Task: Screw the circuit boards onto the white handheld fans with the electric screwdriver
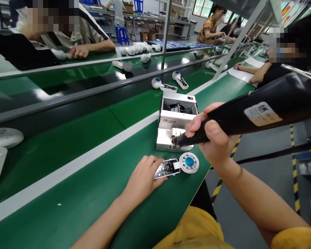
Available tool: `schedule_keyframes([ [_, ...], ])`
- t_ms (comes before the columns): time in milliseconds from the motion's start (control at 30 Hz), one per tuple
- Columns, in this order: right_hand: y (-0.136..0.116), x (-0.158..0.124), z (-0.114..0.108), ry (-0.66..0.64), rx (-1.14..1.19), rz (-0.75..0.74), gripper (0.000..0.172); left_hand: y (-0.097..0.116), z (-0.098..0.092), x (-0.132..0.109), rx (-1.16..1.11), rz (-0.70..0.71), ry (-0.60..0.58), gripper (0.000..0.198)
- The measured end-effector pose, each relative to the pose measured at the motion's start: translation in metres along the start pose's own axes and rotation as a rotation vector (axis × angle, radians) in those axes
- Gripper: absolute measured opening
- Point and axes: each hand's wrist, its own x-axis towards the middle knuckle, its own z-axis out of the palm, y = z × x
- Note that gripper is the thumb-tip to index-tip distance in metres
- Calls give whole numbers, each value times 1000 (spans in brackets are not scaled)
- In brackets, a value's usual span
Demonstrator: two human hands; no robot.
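My right hand [215, 138] is wrapped round a black electric screwdriver [238, 107] with a white label. Its tip points down and left, at the front of a silver screw feeder [177, 122]; whether it touches is hard to make out. Below the feeder, my left hand [145, 173] grips the handle end of a small white handheld fan [189, 163]. The fan lies on the green bench with its circuit board [168, 167] exposed. Its round head, with a blue centre, faces up.
Two fans with bare boards [168, 88] lie on the conveyor [93, 121] behind the feeder. A white fan part [5, 138] sits at the left edge. Co-workers sit across the line and at far right. A metal post [167, 26] rises beyond the belt.
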Motion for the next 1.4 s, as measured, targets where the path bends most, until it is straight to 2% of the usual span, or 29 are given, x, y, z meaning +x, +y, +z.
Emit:
schedule_keyframes([
  [167, -8, -14, -3, -132, 15, 99, 28, 1, 0, -1, -19, -3, 14, 46],
  [300, -7, -31, -9, -205, 34, 162, 25, 4, -2, 0, -27, -9, 0, 46],
  [467, 5, -39, -10, -193, 13, 148, 23, 4, -2, 0, -11, -7, 16, 46],
  [800, 18, -35, 0, -139, 57, 198, 25, 4, 2, -2, -27, -5, 16, 47],
  [967, 27, -37, 3, -173, 89, 236, 26, 4, 2, -2, -32, -2, 24, 49],
  [1067, 23, -39, 0, -181, 69, 253, 30, 4, 1, -1, -30, -2, 20, 50],
  [1167, 6, -31, -3, -156, 53, 205, 28, 4, 0, -1, -32, -8, 15, 47],
  [1267, -14, -14, -3, -24, 45, 82, 28, 4, 0, -1, -39, -15, 8, 46],
  [1400, -12, 2, 1, 82, 31, -62, 25, 6, -2, -1, -19, -32, -5, 45],
])
